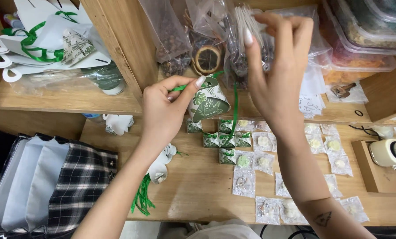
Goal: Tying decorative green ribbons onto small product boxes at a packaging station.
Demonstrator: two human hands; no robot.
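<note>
A: At left, what did the left hand [164, 108] hold?

B: It pinched a green ribbon [184, 86] between thumb and fingers, beside a leaf-printed gift box [209, 102] held above the wooden desk [198, 186].

A: And to the right?

B: The right hand [275, 66] was raised, fingertips pressed on a clear plastic bag [237, 35] at the shelf. Below it lay finished small boxes [226, 140] and clear sachets [315, 144].

two hands [162, 110] — one dried orange slice [207, 59]
</note>
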